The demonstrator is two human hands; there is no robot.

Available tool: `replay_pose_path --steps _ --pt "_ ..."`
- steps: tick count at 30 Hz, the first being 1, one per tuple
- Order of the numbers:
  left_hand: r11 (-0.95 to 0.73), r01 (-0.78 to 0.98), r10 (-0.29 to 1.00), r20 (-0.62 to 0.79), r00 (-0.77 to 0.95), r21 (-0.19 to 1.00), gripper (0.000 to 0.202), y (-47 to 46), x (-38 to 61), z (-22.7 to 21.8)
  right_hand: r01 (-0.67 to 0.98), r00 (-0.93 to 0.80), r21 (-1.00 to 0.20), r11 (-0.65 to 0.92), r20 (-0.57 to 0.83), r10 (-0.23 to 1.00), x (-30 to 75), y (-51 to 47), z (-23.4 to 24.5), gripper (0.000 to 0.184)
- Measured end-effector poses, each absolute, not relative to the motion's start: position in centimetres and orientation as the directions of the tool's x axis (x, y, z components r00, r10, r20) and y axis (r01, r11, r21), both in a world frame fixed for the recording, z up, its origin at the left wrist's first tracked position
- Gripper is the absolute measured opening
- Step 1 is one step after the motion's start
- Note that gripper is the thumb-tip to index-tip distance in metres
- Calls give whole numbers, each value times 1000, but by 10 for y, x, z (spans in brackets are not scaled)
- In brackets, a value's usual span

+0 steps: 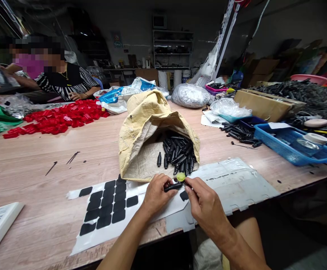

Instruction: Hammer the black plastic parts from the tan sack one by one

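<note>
My left hand (158, 191) is closed around a small black bottle-shaped part (173, 187), held just above the table edge. The fingers of my right hand (204, 202) are pinched at the other end of that part. A round yellow-green piece (181, 176) shows at my right fingertips; whether they grip it or a black piece beside it is hidden. Under my hands lies a white backing sheet (137, 212) with rows of black rounded-square stickers (105, 210). Just beyond, a yellow woven sack (126, 150) lies on its side, its mouth spilling many similar black parts (180, 152).
A grey-white board (236, 180) lies to the right. Blue trays (281, 144), loose black parts (239, 135) and a cardboard box (261, 103) stand farther right. Red pieces (59, 118) are heaped at left, near a seated person (68, 82). A white box (3, 228) sits front left.
</note>
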State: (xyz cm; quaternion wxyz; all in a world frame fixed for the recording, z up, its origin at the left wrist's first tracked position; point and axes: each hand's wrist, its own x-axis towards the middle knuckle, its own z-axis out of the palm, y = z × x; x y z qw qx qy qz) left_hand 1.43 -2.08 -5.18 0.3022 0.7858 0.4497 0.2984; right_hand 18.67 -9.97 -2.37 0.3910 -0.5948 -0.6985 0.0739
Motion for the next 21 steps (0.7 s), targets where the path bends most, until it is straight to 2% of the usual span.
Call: replay_pose_path --steps 5,9,12,15,18,21 --pt "-426 526 882 209 422 736 12 -21 13 -52 754 -6 -595 277 415 910 188 -100 -28 31" --pt "-418 530 883 193 428 738 13 -23 12 -51 800 165 -579 158 466 869 229 -87 -19 31" --pt "-416 541 882 180 435 731 13 -23 12 -50 876 352 -465 -130 432 830 275 -65 -14 29" --pt "-426 536 875 180 450 729 10 -23 11 -49 867 480 -339 -366 371 795 314 -39 -23 28" --pt "-430 520 868 181 461 738 13 -22 10 -47 863 503 -248 -441 321 802 333 -22 -42 29" --pt "-426 506 867 179 465 750 20 -23 8 -44 886 462 -169 -431 387 798 334 -17 -60 28"
